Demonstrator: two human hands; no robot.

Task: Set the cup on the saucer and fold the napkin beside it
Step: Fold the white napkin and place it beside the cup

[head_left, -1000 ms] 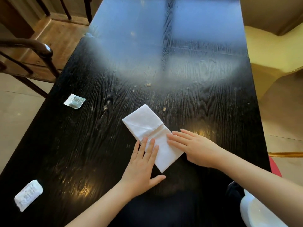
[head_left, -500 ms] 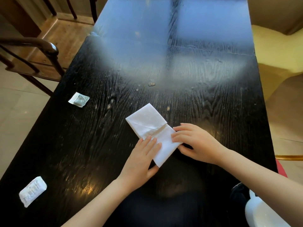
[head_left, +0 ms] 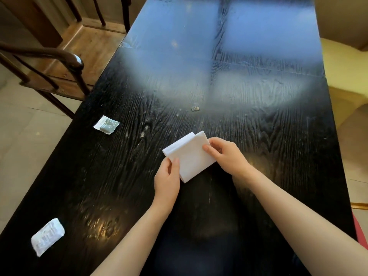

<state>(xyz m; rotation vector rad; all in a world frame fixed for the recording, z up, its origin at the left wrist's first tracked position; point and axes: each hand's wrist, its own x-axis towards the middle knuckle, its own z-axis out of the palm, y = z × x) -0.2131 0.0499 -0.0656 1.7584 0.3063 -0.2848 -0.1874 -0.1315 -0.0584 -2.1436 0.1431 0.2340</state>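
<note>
A white napkin (head_left: 189, 156) is folded over into a small rectangle and held just above the black table (head_left: 119, 176), near its middle. My left hand (head_left: 167, 180) pinches the napkin's near-left edge between thumb and fingers. My right hand (head_left: 225, 154) grips its right edge, thumb on top. The far layers of the fold stand slightly apart. No cup or saucer shows in this view.
Two small white sachets lie near the table's left edge, one (head_left: 106, 124) further back and one (head_left: 47, 236) close to me. A dark wooden chair (head_left: 59, 66) stands at the left. A crumb (head_left: 195, 108) lies mid-table. A yellow seat (head_left: 346, 66) is at the right.
Both hands went from pressing flat on the napkin to pinching its edges. The near half has been folded over the far half, and the napkin now sits slightly further right.
</note>
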